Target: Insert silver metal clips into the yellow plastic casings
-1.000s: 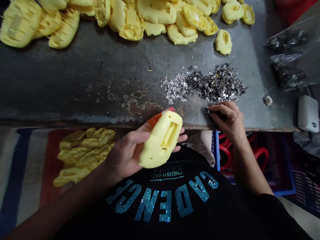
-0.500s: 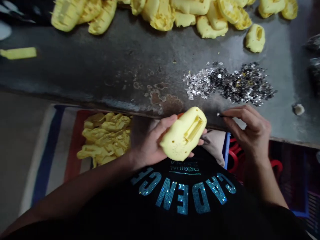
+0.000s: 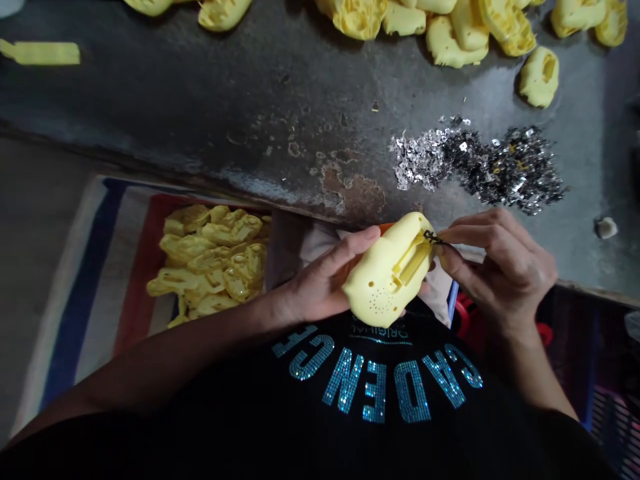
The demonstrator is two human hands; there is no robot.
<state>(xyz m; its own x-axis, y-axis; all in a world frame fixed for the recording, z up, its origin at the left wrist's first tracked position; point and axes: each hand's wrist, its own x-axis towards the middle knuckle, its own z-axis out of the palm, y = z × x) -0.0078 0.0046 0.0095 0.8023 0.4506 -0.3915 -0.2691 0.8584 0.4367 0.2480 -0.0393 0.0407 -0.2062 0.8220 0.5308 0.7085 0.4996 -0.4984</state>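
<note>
As a pale-yellow plastic shell (image 3: pixel 381 268) is being cupped by the half-open left hand (image 3: pixel 320 287), a small dark metal piece (image 3: pixel 431 237) is being pinched at its slot (image 3: pixel 413 264) by the right hand (image 3: pixel 507 267), risking being dropped if fingertips slip.

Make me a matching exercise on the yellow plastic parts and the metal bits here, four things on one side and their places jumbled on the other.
Things
1. Yellow plastic shell with a long slot
2. Small dark metal bits
3. Heap of shiny metal pieces
4. Pile of pale yellow plastic parts beside a red stripe

Places
A. Lying on the grey tabletop
B. At the right hand's fingertips
C. Below the table edge
D. In the left hand

Pairs: 1-D, 2-B, 3-A, 4-C
</note>
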